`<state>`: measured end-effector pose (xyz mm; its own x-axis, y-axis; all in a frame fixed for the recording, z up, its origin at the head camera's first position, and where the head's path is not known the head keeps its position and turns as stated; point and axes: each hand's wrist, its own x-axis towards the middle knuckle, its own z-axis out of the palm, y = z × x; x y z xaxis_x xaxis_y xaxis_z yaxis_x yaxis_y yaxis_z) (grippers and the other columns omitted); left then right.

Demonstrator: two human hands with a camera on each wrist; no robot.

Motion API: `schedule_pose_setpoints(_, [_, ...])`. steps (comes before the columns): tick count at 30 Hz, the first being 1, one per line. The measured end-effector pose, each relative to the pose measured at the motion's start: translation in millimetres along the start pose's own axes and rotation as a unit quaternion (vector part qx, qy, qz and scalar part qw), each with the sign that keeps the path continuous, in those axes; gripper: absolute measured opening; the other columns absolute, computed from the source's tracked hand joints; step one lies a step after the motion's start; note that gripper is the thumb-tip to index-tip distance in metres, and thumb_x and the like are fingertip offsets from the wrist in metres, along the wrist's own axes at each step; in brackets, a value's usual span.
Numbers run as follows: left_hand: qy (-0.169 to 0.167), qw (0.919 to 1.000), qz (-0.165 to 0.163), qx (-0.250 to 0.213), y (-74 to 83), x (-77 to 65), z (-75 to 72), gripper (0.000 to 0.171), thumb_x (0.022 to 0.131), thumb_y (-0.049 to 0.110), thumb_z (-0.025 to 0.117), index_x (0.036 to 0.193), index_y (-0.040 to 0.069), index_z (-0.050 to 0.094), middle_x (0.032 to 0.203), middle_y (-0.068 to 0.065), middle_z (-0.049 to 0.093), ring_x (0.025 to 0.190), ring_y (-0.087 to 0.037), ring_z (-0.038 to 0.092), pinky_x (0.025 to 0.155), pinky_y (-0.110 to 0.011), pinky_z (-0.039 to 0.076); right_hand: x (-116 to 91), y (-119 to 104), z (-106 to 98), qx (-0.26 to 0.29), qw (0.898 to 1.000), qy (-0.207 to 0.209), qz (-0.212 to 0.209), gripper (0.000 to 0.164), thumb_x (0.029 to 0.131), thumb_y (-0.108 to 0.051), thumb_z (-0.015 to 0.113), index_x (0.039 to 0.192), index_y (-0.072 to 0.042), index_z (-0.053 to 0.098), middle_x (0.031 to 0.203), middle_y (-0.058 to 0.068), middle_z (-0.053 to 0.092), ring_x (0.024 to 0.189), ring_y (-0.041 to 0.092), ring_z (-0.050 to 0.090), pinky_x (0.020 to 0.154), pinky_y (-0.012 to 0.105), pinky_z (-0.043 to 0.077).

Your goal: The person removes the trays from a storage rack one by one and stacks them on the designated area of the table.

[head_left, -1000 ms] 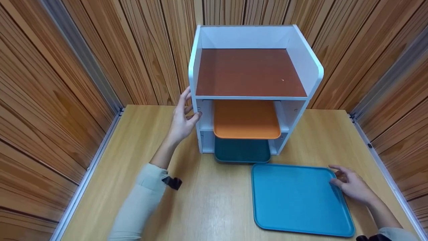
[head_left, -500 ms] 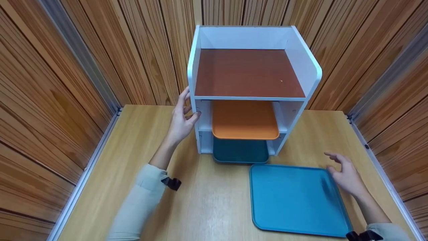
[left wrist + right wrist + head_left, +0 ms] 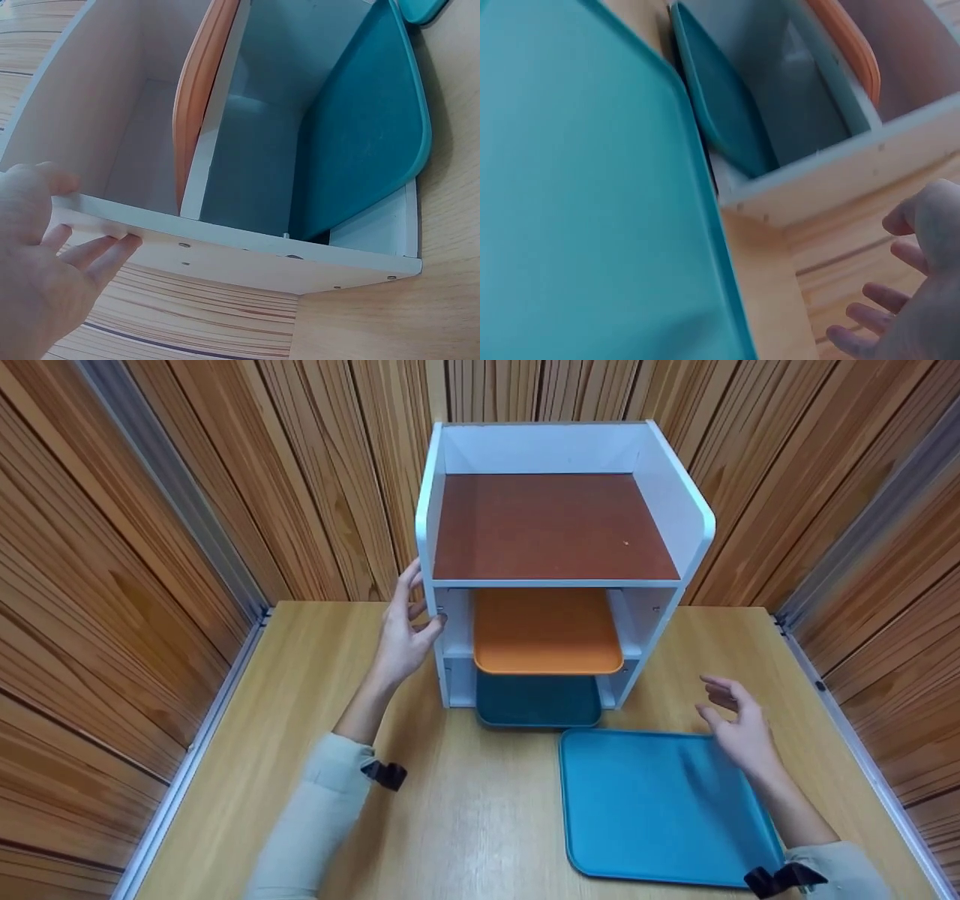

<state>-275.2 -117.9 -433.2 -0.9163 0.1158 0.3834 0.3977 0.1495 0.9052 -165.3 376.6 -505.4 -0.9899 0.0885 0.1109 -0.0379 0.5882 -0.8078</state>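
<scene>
A white shelf unit (image 3: 556, 583) with a brown top board stands against the back wall. My left hand (image 3: 405, 634) holds its left side panel at the front edge, thumb on the front and fingers along the outer face, as the left wrist view shows (image 3: 56, 255). An orange tray (image 3: 549, 634) lies on the middle shelf, and a dark teal tray (image 3: 538, 701) lies at the bottom; both stick out at the front. A larger blue tray (image 3: 667, 810) rests on the table. My right hand (image 3: 739, 727) is raised over that tray's far right corner, fingers loosely bent, holding nothing.
The wooden table (image 3: 465, 810) has metal rails (image 3: 199, 742) along its left and right sides. Wood-patterned walls (image 3: 337, 472) close in the back and both sides. A black strap (image 3: 385, 775) sits at the left cuff.
My right hand has let go of the blue tray's right edge, lifted, and moved away from me and leftward toward the shelf unit. My left hand has kept its hold on the side panel.
</scene>
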Motion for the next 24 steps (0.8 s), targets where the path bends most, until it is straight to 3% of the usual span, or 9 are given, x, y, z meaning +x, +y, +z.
schedule_pose_setpoints(2, [-0.001,1.0000,0.005,-0.001,-0.6,-0.2,0.7,0.083,0.106,-0.007,0.064,0.176,0.017,0.028,0.174,-0.021,0.044,0.158,-0.057,0.053,0.116,-0.074,0.055,1,-7,6,0.020,1.000,0.005,0.004,0.049,0.116,-0.011,0.059,0.162,0.003,0.049,0.159,0.031,0.055,0.118,-0.023,0.049,0.094,-0.004,0.045])
schedule_pose_setpoints(5, [-0.002,1.0000,0.008,-0.003,-1.1,-0.3,1.3,0.082,0.106,-0.007,0.064,0.176,0.017,0.028,0.174,-0.021,0.045,0.158,-0.056,0.053,0.116,-0.073,0.055,2,-17,14,0.044,0.999,0.003,0.013,0.050,0.117,-0.012,0.057,0.164,0.002,0.046,0.160,0.028,0.054,0.115,-0.026,0.049,0.094,-0.001,0.049])
schedule_pose_setpoints(12, [0.007,0.9999,-0.008,0.005,-0.8,0.0,0.4,0.083,0.107,-0.005,0.065,0.176,0.021,0.029,0.175,-0.018,0.045,0.159,-0.054,0.053,0.118,-0.073,0.054,4,-36,29,0.104,0.993,-0.014,0.058,0.058,0.120,-0.027,0.052,0.172,-0.005,0.036,0.165,0.019,0.049,0.121,-0.017,0.056,0.097,0.003,0.054])
schedule_pose_setpoints(19, [0.006,0.9999,-0.009,0.004,-1.6,0.3,1.6,0.082,0.108,-0.005,0.065,0.176,0.021,0.029,0.176,-0.018,0.044,0.160,-0.053,0.051,0.119,-0.074,0.053,0,-54,51,0.222,0.970,-0.009,0.099,0.067,0.120,-0.028,0.054,0.177,-0.011,0.023,0.151,-0.003,0.052,0.126,-0.006,0.061,0.096,0.011,0.061])
schedule_pose_setpoints(24, [0.005,0.9999,-0.011,0.009,-1.7,-1.0,0.4,0.083,0.108,-0.004,0.065,0.177,0.022,0.028,0.175,-0.019,0.045,0.161,-0.054,0.051,0.118,-0.073,0.054,-7,-67,69,0.254,0.962,0.006,0.096,0.066,0.119,-0.027,0.055,0.177,-0.017,0.025,0.151,0.000,0.057,0.126,-0.002,0.064,0.096,0.015,0.063])
